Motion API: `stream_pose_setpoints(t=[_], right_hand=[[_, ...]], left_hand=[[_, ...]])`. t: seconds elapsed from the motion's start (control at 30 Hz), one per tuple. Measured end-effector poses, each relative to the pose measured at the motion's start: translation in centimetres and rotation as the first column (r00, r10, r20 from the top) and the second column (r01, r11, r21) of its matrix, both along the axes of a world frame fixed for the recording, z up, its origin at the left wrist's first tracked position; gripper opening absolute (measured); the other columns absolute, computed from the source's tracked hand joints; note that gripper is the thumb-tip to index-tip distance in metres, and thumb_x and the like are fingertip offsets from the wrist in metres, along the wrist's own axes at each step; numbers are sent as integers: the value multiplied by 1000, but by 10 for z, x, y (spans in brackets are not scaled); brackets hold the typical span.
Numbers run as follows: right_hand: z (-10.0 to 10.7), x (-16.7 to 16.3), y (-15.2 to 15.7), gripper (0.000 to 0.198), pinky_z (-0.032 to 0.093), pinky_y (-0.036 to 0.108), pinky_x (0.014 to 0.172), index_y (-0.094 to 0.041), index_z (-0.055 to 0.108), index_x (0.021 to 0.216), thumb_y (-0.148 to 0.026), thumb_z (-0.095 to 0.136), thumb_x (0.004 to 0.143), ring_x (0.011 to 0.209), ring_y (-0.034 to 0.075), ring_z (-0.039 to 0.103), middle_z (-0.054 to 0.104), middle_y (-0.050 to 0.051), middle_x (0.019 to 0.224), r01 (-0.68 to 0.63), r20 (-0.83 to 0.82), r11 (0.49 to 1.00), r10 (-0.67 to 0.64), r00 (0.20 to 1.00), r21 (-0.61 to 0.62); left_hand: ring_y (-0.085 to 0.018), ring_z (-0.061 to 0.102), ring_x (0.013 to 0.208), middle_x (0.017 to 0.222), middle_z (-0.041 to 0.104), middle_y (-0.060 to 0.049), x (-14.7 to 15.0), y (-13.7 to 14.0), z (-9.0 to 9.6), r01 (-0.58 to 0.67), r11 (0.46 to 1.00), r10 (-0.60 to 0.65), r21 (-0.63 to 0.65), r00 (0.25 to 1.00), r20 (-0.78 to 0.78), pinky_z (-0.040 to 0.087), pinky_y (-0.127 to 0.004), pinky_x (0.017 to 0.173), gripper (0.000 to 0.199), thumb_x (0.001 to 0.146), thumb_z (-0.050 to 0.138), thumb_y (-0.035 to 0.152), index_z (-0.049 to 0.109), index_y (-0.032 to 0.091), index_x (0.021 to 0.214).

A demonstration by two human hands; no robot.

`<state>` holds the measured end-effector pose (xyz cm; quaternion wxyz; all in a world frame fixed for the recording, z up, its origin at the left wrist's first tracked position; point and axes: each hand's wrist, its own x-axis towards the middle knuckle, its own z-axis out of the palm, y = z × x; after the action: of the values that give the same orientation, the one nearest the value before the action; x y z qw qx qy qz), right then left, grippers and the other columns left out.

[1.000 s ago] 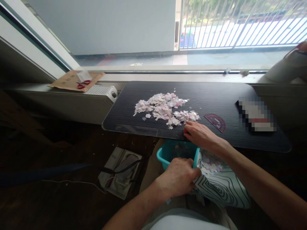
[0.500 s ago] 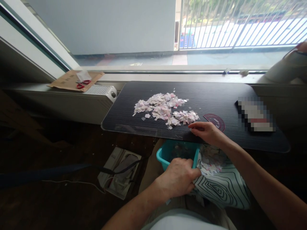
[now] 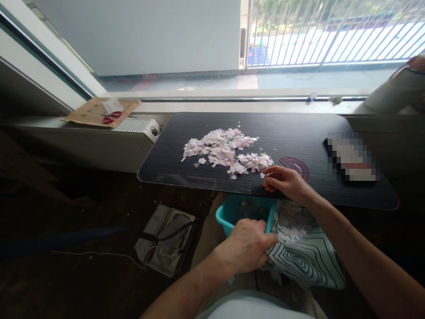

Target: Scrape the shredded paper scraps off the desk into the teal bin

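A loose pile of small white and pinkish paper scraps [image 3: 222, 148] lies on the dark tabletop [image 3: 299, 133]. My right hand [image 3: 282, 180] is at its right front edge, fingers curled, with a small white scrap [image 3: 262, 175] at the fingertips. Below the table edge, on my lap, sits a turquoise plastic basin [image 3: 223, 216] with some dim contents. My left hand [image 3: 247, 246] is closed over its near right rim and the edge of a pale green cloth [image 3: 305, 261] with black contour lines. More scraps rest on that cloth; the left fingertips are hidden.
A purple protractor [image 3: 300, 166] lies beside my right wrist, and a blurred-out flat object [image 3: 353, 159] farther right. Red-handled scissors [image 3: 111, 117] lie on a brown envelope [image 3: 83, 113] on the sill. An open box [image 3: 166, 239] and a strap are at lower left.
My right hand has shifted slightly, its fingers more curled, and a white scrap now shows at their tips. My left hand keeps its hold. The view has moved a little.
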<state>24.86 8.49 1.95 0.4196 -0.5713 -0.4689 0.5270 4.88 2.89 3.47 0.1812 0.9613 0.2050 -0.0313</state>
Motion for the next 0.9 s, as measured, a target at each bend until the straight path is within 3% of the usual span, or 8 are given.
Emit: stream_pose_setpoints(t=[0.23, 0.9], right_hand=[[-2, -2, 0, 28, 52, 24, 54, -18, 60, 83, -38, 72, 68, 60, 13, 65, 69, 1, 68, 53, -14, 998, -54, 998, -44], [-5, -2, -1, 31, 51, 22, 51, -19, 54, 84, -39, 72, 70, 60, 13, 66, 70, 1, 70, 66, 21, 997, -65, 998, -26]], left_hand=[[-20, 53, 67, 78, 53, -1, 0, 0, -1, -2, 1000, 2, 1, 1000, 6, 39, -28, 57, 12, 78, 63, 31, 58, 24, 86], [-20, 54, 67, 78, 54, -2, 1, 1, -1, -1, 1000, 1, -9, 1000, -1, 41, -29, 58, 12, 78, 63, 32, 58, 24, 85]])
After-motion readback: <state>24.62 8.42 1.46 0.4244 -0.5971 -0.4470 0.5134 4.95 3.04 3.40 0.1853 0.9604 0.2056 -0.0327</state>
